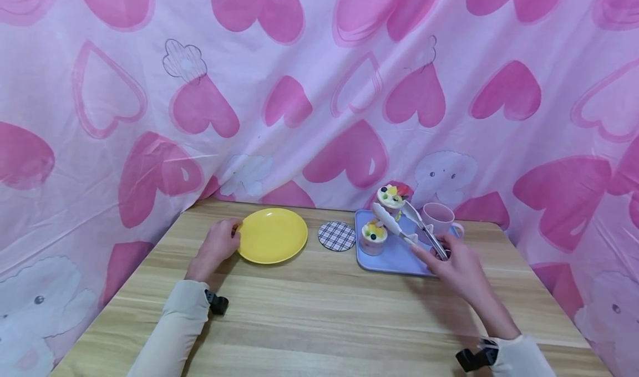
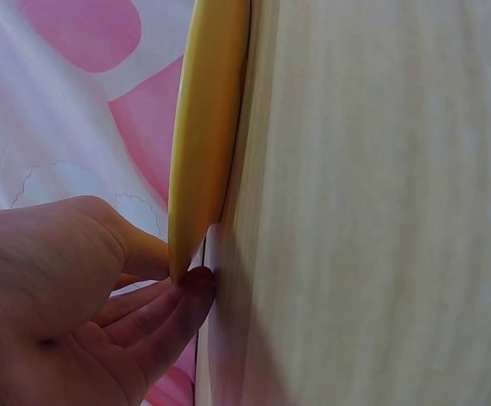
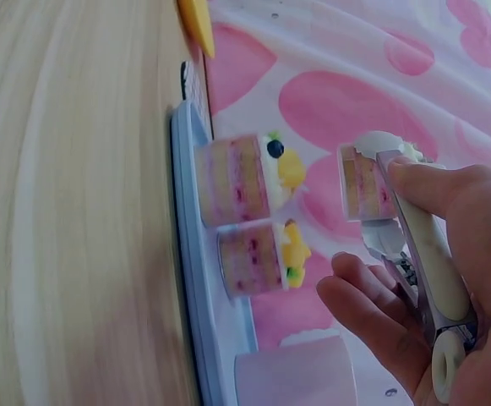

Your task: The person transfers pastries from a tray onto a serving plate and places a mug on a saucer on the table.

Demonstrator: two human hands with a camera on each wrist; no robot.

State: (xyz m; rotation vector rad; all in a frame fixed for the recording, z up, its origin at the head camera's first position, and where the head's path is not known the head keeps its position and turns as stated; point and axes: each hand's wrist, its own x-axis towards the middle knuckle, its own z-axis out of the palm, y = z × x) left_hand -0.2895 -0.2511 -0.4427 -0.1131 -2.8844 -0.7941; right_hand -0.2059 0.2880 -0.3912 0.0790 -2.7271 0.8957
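My left hand (image 1: 217, 248) pinches the left rim of a round yellow plate (image 1: 273, 235), thumb on top and fingers below, seen close up in the left wrist view. My right hand (image 1: 455, 266) grips metal tongs (image 1: 394, 227) with pale tips. Between those tips a clear cup of layered fruit cake (image 3: 368, 184) is held up, above the blue tray (image 1: 384, 263). Two similar cake cups stand on the tray: one at the left (image 1: 373, 243), and another (image 3: 252, 258) mostly hidden behind the tongs in the head view.
A pink mug (image 1: 437, 217) stands at the tray's right rear. Between plate and tray lies a round checked coaster (image 1: 336, 236). A heart-patterned pink cloth (image 1: 344, 155) hangs right behind the wooden table (image 1: 309, 316).
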